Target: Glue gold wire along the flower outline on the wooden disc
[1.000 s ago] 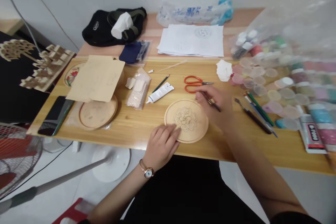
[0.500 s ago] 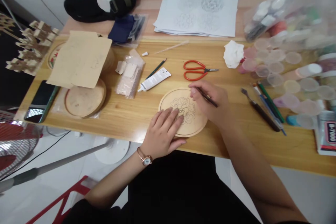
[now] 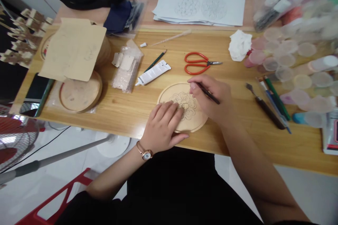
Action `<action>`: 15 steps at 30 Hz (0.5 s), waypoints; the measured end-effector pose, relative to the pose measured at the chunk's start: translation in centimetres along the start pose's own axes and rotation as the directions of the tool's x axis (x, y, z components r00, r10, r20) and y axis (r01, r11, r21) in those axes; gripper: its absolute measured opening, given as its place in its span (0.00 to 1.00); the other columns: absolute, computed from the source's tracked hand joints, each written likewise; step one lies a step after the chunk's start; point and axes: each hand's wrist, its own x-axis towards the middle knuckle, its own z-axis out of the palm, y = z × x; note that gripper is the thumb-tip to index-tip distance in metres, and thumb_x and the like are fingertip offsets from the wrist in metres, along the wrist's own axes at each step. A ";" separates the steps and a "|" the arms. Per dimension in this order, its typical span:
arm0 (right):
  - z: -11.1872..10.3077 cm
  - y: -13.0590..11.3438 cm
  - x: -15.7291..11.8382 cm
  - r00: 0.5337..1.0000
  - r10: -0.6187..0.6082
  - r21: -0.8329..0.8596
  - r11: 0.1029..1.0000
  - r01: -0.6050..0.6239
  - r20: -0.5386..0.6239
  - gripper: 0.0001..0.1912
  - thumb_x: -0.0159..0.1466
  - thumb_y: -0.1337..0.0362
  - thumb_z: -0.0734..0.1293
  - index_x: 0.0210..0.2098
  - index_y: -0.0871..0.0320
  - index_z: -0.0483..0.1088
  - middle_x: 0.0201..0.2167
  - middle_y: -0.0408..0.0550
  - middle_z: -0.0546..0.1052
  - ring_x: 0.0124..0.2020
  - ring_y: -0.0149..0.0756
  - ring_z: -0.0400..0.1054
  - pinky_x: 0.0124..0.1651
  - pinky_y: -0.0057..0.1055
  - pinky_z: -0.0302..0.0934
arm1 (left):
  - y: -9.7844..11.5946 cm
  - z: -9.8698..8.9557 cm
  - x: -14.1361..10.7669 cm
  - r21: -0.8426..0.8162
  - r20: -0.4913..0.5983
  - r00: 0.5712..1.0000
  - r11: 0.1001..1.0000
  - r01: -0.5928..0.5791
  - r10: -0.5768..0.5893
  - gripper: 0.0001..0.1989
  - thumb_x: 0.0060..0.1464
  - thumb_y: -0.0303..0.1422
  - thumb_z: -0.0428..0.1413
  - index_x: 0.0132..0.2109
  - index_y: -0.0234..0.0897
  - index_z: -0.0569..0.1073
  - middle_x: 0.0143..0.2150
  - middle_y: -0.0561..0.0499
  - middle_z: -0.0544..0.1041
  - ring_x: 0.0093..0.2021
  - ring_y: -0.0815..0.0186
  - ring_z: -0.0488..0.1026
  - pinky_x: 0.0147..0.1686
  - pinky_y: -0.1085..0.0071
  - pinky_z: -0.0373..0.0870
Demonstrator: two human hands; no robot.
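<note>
Centrally, the round wooden disc (image 3: 196,121), bearing a line-drawn flower, lies at the near edge of the table (image 3: 118,112). Containers: upper right, a clear bag (image 3: 277,1) holding white-capped bottles (image 3: 282,6); below it, clustered translucent tubs (image 3: 302,81); upper left, a clear pouch (image 3: 138,14) with navy cloth (image 3: 118,17); at left, a shallow wooden tray (image 3: 79,93), partly beneath a brown sheet (image 3: 75,51). Left hand (image 3: 161,126) — palm down, fingers extended — rests on the disc. Right hand (image 3: 218,100), apart from the left, is closed around a slim dark tool (image 3: 208,93), held obliquely.
</note>
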 end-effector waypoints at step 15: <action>-0.1 0.2 0.0 0.995 0.101 0.029 0.994 -0.101 0.002 0.09 0.68 0.57 0.62 0.39 0.53 0.72 0.26 0.39 0.76 0.25 0.28 0.69 0.32 0.27 0.63 | -1.6 -1.1 2.3 -0.110 0.008 1.000 0.994 -0.006 0.007 0.29 0.63 0.52 0.47 0.54 0.30 0.71 0.46 0.39 0.77 0.51 0.51 0.70 0.56 0.51 0.64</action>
